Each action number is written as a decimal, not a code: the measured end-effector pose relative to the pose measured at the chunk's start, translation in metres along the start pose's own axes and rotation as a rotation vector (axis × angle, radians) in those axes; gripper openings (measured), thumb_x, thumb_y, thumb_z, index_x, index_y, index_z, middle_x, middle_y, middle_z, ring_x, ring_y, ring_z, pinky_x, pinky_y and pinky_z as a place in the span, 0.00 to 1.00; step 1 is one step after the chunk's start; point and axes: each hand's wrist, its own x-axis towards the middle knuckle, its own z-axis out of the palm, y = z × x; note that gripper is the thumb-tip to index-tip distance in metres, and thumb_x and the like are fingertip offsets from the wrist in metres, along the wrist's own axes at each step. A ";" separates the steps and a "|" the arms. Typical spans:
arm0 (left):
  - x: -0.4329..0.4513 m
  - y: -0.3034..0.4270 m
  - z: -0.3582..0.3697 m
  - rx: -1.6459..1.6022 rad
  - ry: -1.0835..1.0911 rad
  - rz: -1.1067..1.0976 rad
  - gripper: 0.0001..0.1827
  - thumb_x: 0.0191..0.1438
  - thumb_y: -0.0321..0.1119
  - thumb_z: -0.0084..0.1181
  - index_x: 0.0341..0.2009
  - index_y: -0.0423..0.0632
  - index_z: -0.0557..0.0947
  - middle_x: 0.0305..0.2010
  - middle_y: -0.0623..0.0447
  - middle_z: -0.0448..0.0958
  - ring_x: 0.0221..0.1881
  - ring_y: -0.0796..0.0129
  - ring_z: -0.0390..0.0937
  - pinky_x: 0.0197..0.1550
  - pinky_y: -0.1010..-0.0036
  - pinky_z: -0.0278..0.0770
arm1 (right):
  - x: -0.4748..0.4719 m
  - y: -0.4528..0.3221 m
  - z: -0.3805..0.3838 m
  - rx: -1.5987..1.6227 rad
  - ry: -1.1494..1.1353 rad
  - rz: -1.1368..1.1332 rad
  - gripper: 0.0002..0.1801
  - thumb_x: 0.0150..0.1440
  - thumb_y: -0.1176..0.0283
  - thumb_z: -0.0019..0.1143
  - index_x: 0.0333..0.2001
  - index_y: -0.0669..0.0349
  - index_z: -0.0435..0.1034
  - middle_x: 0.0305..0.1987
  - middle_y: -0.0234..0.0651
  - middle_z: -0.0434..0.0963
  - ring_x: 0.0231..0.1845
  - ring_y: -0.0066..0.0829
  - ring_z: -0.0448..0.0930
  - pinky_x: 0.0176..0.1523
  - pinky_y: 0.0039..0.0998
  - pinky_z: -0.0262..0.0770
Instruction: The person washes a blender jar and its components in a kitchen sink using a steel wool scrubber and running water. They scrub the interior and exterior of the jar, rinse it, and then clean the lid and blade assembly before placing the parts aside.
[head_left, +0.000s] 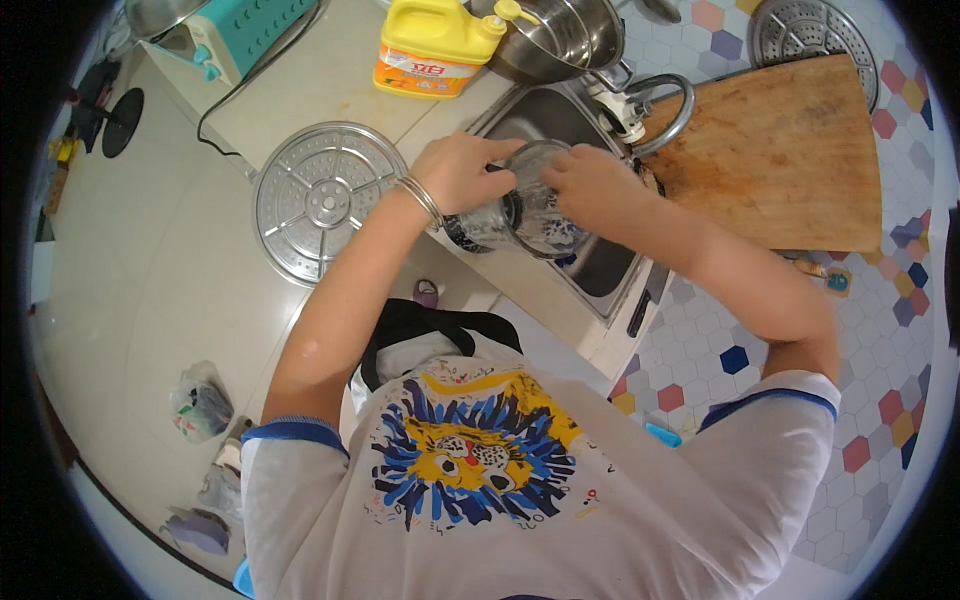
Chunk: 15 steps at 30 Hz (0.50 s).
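Observation:
A clear jug with a dark base, likely a blender jar (551, 225), lies tilted over the near edge of the stainless steel sink (611, 281), with whitish foam or residue on its wall. My left hand (469, 174), with bangles at the wrist, grips it by a dark part near the handle. My right hand (596, 187) is at the jar's rim, its fingers bent against or inside the wall; blur hides whether it holds something. A round perforated steel steamer plate (328, 201) lies left of my left wrist.
Behind the sink stand a yellow detergent jug (431, 49) and steel pots (559, 37). The curved faucet (679, 112) is beside a wooden cutting board (787, 157). A black-handled knife (639, 313) lies at the sink's right edge. A teal appliance (255, 30) stands far left.

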 end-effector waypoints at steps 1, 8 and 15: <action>0.001 -0.006 0.007 -0.019 0.048 0.054 0.26 0.42 0.43 0.50 0.49 0.57 0.76 0.22 0.45 0.74 0.24 0.54 0.73 0.29 0.67 0.71 | 0.008 -0.008 0.015 0.014 -0.015 -0.002 0.06 0.40 0.68 0.53 0.19 0.53 0.76 0.40 0.27 0.75 0.45 0.25 0.71 0.48 0.26 0.65; 0.002 -0.003 0.009 0.006 0.010 0.052 0.27 0.41 0.46 0.50 0.50 0.57 0.76 0.27 0.45 0.77 0.28 0.53 0.75 0.33 0.66 0.73 | 0.070 -0.047 0.104 0.143 -0.196 -0.014 0.09 0.48 0.67 0.52 0.31 0.50 0.79 0.44 0.27 0.74 0.50 0.28 0.71 0.49 0.29 0.66; 0.001 -0.008 0.008 -0.048 0.066 0.033 0.27 0.41 0.40 0.51 0.51 0.58 0.74 0.16 0.45 0.72 0.19 0.54 0.72 0.24 0.68 0.70 | 0.036 -0.014 0.028 0.166 -0.298 -0.020 0.09 0.47 0.66 0.53 0.32 0.53 0.77 0.42 0.31 0.74 0.48 0.32 0.72 0.47 0.31 0.68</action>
